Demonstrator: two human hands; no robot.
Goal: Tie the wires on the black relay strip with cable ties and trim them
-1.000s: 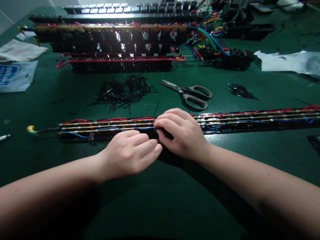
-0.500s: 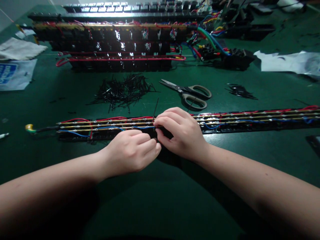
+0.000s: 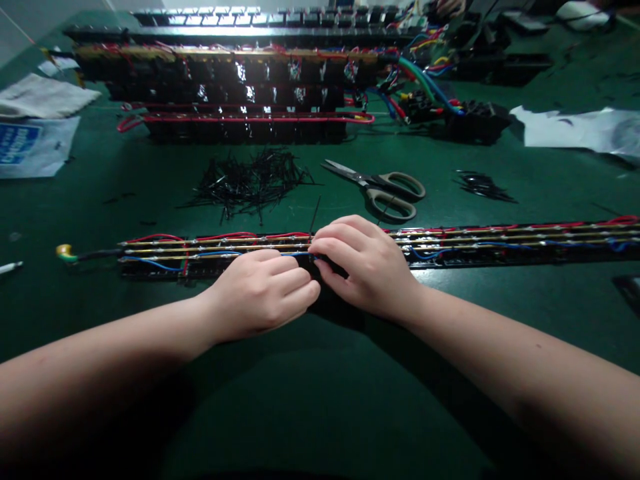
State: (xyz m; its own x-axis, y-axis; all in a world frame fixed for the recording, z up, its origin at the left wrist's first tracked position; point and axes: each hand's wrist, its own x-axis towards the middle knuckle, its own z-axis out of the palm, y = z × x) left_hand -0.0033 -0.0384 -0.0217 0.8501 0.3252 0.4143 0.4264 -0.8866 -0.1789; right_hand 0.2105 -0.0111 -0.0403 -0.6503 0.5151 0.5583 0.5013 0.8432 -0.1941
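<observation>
A long black bar [image 3: 500, 257] lies across the bench, carrying brass rails and red and blue wires. My right hand [image 3: 370, 263] rests over its middle, thumb and fingertips pinched together at a thin black cable tie [image 3: 315, 213]. One end of that tie sticks up behind the fingertips; the rest is hidden. Close beside it, at the bar's front edge, my left hand [image 3: 265, 287] is curled closed, and whatever its fingers grip is out of sight. The bar's left end has a dark cable with a yellow tip [image 3: 64, 251].
Behind the bar lie a heap of black cable ties [image 3: 250, 180], scissors [image 3: 385, 187] and a smaller bunch of ties [image 3: 483, 185]. Farther back stands a large wired black assembly [image 3: 240, 73]. Plastic bags [image 3: 35, 147] and a white wrapper [image 3: 565, 130] lie at the sides.
My left hand has shifted slightly up and left, closer over the bar's front edge. My right hand keeps its pinch at the cable tie. The whole view has moved a little.
</observation>
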